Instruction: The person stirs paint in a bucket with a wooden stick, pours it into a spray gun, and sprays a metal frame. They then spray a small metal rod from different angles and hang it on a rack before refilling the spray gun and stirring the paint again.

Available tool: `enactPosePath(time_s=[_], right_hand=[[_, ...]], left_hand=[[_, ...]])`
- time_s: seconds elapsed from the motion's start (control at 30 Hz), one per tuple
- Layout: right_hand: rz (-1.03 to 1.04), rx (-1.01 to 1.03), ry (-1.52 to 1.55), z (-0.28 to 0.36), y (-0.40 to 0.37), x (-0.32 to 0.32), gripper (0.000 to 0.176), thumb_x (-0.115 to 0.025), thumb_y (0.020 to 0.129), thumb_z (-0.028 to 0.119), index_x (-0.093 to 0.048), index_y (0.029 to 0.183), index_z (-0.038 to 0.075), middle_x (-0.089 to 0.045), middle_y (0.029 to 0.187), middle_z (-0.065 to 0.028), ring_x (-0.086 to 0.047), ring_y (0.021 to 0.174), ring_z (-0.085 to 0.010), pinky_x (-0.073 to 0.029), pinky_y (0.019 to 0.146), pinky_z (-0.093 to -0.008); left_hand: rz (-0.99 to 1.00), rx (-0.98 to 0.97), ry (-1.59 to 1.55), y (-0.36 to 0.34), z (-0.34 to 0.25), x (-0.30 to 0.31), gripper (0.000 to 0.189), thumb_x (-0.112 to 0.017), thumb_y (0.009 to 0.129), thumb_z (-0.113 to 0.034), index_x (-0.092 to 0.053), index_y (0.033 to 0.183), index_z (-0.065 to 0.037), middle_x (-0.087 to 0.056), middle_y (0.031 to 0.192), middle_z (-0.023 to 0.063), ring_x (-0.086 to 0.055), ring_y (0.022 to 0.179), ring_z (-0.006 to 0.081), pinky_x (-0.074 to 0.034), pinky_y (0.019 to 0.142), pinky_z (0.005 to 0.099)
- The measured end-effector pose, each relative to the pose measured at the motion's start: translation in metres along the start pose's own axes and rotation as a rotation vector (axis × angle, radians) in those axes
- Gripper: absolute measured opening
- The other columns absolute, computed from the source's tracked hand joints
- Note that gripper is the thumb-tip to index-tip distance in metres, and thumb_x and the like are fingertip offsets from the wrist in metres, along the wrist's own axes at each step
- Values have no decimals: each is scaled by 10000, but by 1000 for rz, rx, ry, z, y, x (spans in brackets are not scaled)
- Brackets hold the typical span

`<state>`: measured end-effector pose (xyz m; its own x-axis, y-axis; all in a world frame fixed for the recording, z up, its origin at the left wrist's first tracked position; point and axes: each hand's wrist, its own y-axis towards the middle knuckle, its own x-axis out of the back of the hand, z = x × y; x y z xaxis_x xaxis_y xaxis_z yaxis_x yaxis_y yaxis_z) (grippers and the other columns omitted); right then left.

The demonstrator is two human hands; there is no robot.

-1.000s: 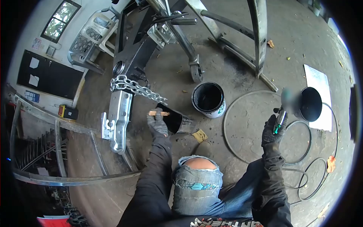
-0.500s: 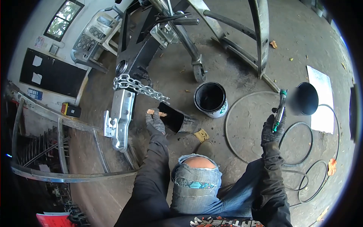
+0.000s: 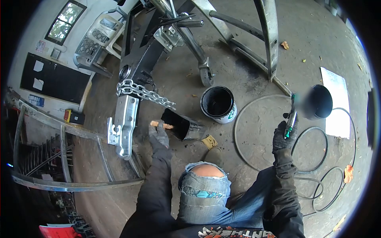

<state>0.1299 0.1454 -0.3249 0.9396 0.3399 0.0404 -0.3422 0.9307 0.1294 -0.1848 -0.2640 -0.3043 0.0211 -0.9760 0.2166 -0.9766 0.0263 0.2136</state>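
My left hand (image 3: 159,138), in a grey work glove, is closed around a short tan wooden stick (image 3: 168,127). The stick lies level across the fingers, its right end beside the open mouth of a black-coated container (image 3: 174,123) lying on the floor. My right hand (image 3: 284,137), also gloved, is wrapped round a silver spray gun (image 3: 292,119) with green fittings. A round dark cup (image 3: 322,101) sits at the gun's right, partly blurred; the joint between them is hard to make out. Between the hands stands an open paint bucket (image 3: 218,104), dark inside.
A trailer coupler (image 3: 127,125) with a chain (image 3: 145,94) juts in at left, above a curved metal frame (image 3: 79,184). A caster wheel (image 3: 206,75) stands behind the bucket. Hose coils (image 3: 309,150) and a pale sheet (image 3: 337,119) lie right. A yellow sponge-like piece (image 3: 209,141) lies near my foot.
My left hand has moved slightly down and left with the stick, away from the black-coated container. My right hand keeps its hold on the spray gun. The whole view has shifted a little.
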Motion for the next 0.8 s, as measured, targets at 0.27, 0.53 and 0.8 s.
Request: enactPosePath(time_s=[0.27,0.53,0.8], right_hand=[[31,-67,205,20,-1,-1,493,-407,971,-95,-474,1438,46,-572,1206,-55,-525,963,-38,-447,712,-143],[30,7,116,28,1,9,592,-410,894,-170,-450,1457,9,-583,1189,-76,-528,936,-51,-452,709,-158],[32,173,-222,40,-3,-8,592,-436,858,-109,-459,1438,6,-608,1200,-126,-592,1102,-198,-480,941,-305]], left_hand=[[-39,109,-261,-5,-16,-63,218,-706,940,-109,-571,1100,-50,-643,1057,81,-647,946,185,-562,844,340],[-34,138,-119,-21,-39,-10,213,-674,958,-74,-565,1135,-27,-633,1022,81,-635,931,185,-557,838,336],[1,100,-127,4,-25,-58,196,-647,1001,-153,-566,1127,-25,-620,1016,57,-589,941,139,-508,844,298]])
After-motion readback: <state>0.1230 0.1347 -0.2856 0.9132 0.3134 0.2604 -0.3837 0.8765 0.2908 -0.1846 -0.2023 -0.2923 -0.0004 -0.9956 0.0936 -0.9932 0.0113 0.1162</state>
